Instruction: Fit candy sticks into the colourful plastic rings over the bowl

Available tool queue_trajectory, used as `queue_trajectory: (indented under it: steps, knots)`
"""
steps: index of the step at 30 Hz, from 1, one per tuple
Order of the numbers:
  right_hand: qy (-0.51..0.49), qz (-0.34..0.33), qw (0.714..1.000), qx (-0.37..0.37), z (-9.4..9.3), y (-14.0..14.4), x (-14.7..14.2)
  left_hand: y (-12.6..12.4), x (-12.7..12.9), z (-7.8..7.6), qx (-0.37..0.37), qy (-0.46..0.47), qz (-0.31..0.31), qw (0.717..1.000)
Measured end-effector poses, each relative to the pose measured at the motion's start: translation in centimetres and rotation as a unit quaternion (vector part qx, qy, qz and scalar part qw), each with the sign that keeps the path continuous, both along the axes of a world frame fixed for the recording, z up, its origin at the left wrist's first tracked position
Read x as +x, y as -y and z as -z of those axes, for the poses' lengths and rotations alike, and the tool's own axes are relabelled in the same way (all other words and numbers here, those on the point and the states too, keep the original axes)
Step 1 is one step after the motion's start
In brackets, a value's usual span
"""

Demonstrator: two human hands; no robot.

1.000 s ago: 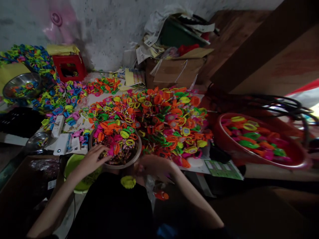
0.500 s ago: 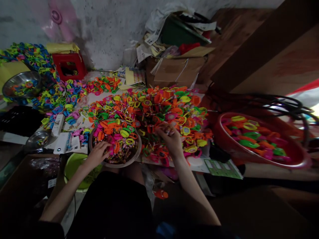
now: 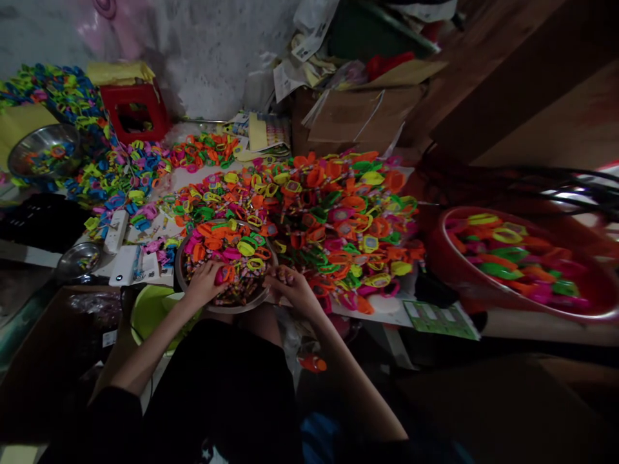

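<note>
A metal bowl (image 3: 181,274) rests near my lap at the table's front edge. Bright plastic toy watches lie in its back half, small patterned pieces (image 3: 242,290) in its front. Over the bowl's left side is my left hand (image 3: 206,283), its fingers closed round a pink toy watch (image 3: 224,275). My right hand (image 3: 293,290) is at the bowl's right rim, fingers curled together. A few small patterned pieces seem to show in its grip, too blurred to name surely. Beyond it spreads a large heap of orange, yellow, green and pink toy watches (image 3: 348,222).
A red basin (image 3: 447,248) of toy watches stands at the right. To the left are a red stool (image 3: 109,100), a steel bowl (image 3: 19,158), a small metal dish (image 3: 65,264) and a white power strip (image 3: 116,232). A cardboard box (image 3: 358,119) sits behind the heap.
My right hand has moved left and toward me, from the heap to the bowl's right rim. My left hand stays at the bowl with the pink toy watch. The view has shifted slightly.
</note>
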State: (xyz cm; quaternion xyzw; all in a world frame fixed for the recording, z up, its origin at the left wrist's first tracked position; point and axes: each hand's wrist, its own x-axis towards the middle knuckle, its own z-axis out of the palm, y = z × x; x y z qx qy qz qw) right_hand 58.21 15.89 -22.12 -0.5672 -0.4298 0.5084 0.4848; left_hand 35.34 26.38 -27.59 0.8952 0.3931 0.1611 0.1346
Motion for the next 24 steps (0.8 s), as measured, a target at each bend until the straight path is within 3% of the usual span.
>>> queue_trajectory:
  steps: [4, 9, 13, 17, 20, 24]
  knots:
    - [0.045, -0.013, 0.999, -0.003, 0.1, 0.3, -0.8, 0.6, -0.5, -1.1, 0.002, 0.079, 0.034, 0.996]
    - [0.111, -0.013, 0.994, 0.012, 1.6, -0.4, -2.3, 1.2, -0.6, -2.6, -0.003, 0.146, 0.034, 0.989]
    - [0.037, -0.005, 0.998, 0.054, 1.8, -1.7, -3.6, 2.0, -0.1, -4.0, -0.038, 0.202, 0.054, 0.977]
    - [0.000, 0.003, 0.999, 0.044, 1.1, -2.3, -4.3, 2.8, 0.1, -5.0, -0.073, 0.238, 0.087, 0.965]
    - [-0.017, 0.018, 0.999, 0.022, 0.9, -2.4, -4.2, 2.8, 0.0, -4.9, -0.137, 0.306, 0.070, 0.940]
    - [-0.002, 0.024, 0.999, 0.028, 1.3, -2.9, -4.2, 2.1, 0.4, -3.2, -0.249, 0.371, 0.037, 0.894]
